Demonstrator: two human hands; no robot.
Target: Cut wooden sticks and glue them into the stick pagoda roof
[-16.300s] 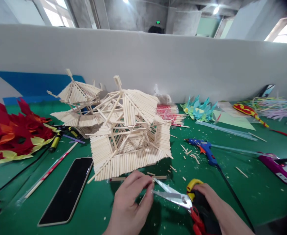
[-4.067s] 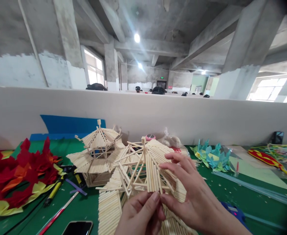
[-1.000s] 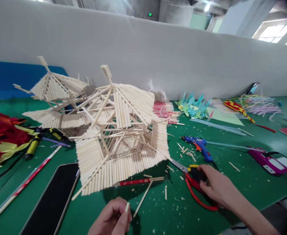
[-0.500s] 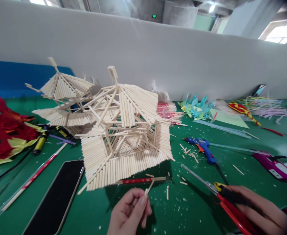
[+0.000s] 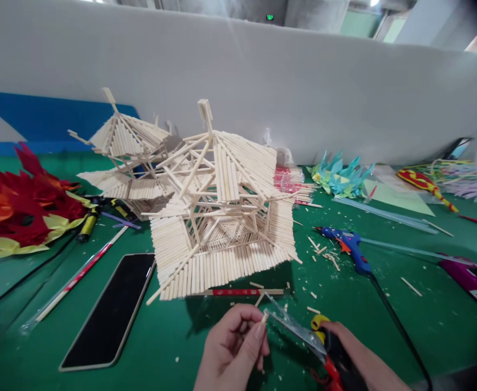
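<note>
Here, left fingers (image 5: 253,338) pinch a stick (image 5: 265,318), right fingers (image 5: 341,332) grip scissors (image 5: 313,341), clear of the model's edge (image 5: 222,278).

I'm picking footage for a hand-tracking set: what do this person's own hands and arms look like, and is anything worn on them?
The left hand and right hand are bare, five-fingered human hands. No glove, ring, sleeve or marking shows; the picture's lower edge cuts off most of both arms.

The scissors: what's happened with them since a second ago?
The right hand has lifted the scissors off the table and brought them leftward, blades close to the short stick pinched in the left hand. The glue gun and nearer stick pavilion stayed put.
</note>
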